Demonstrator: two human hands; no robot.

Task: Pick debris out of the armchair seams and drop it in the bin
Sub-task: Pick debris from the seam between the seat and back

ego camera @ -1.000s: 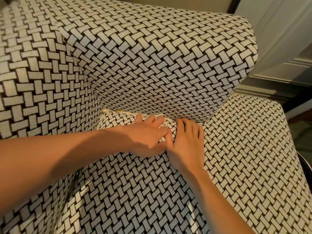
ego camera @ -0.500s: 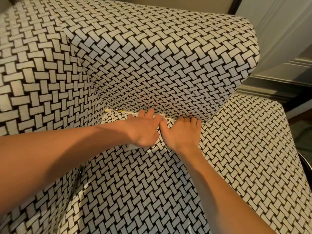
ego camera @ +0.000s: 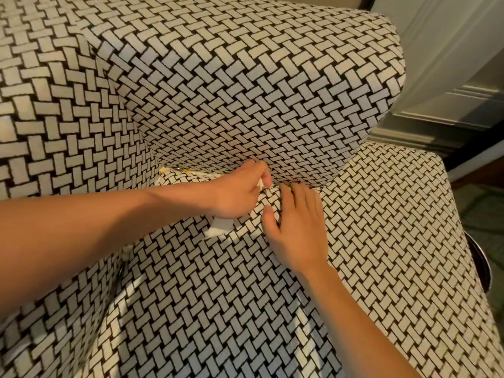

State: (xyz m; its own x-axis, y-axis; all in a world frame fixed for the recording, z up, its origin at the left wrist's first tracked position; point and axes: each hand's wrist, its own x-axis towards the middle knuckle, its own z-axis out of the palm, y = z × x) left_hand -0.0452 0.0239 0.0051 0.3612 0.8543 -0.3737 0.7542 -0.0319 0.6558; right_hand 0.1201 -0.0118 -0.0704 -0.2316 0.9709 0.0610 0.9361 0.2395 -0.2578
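**Q:** What is the setting?

**A:** An armchair (ego camera: 245,309) covered in black-and-white basket-weave cloth fills the view. A pale skirting board (ego camera: 441,113) shows behind its arm. A seam (ego camera: 326,185) runs where the arm meets the seat.

**Q:** Where are the hands?

**A:** The left hand (ego camera: 234,195) is at the seam. Its fingers are curled, and thumb and forefinger pinch a small white scrap (ego camera: 260,184). The right hand (ego camera: 297,222) lies flat on the seat just beside it. Its fingers are straight, with their tips touching the seam, and hold nothing.

**Q:** Is there other debris?

**A:** Yellow and white bits (ego camera: 188,172) sit in the seam, past the left hand toward the chair back. A white paper piece (ego camera: 219,227) shows under that hand's heel, on the seat side of the seam. Whether the hand holds it cannot be told.
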